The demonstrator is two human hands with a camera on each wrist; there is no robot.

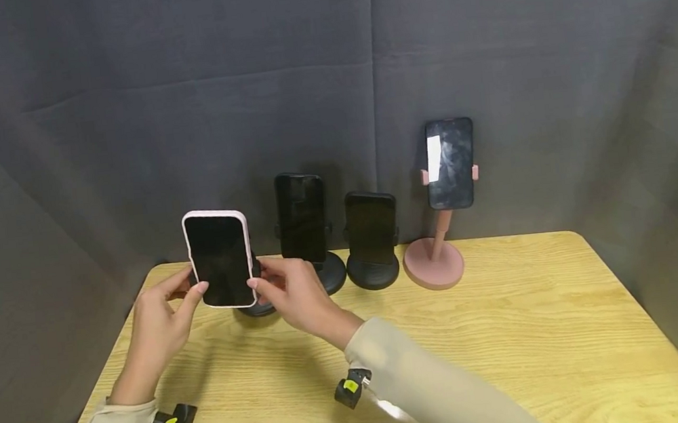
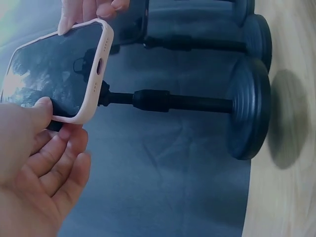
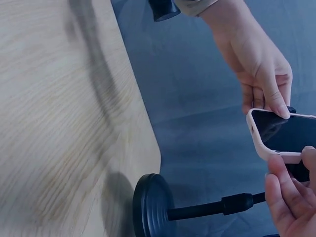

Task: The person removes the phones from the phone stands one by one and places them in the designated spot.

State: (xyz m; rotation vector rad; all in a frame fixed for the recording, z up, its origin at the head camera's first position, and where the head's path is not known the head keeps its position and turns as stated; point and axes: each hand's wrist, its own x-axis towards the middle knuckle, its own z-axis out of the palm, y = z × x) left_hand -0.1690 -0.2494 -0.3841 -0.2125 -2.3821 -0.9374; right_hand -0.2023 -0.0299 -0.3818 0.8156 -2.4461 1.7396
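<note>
Near the worktop's [image 1: 510, 331] far left corner, left hand [image 1: 162, 320] and right hand [image 1: 298, 297] pinch the phone [image 1: 219, 260]; probably light, stiff (glass likely fragile), best held by its case [image 2: 93, 95].

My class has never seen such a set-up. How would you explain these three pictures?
No robot here: a person's bare left hand and right hand work, each wrist wearing a small black camera. The wide picture comes from a head-worn camera looking forward and down; the other two, from the wrists, so things appear sideways. On the yellow wood-grain table stand three black round-based stands and one pink round-based stand. The pink stand and two black ones carry black phones. Both hands hold a black-screened phone in a pale pink case, in front of the third black stand's top; whether it is clamped, I cannot tell.
</note>
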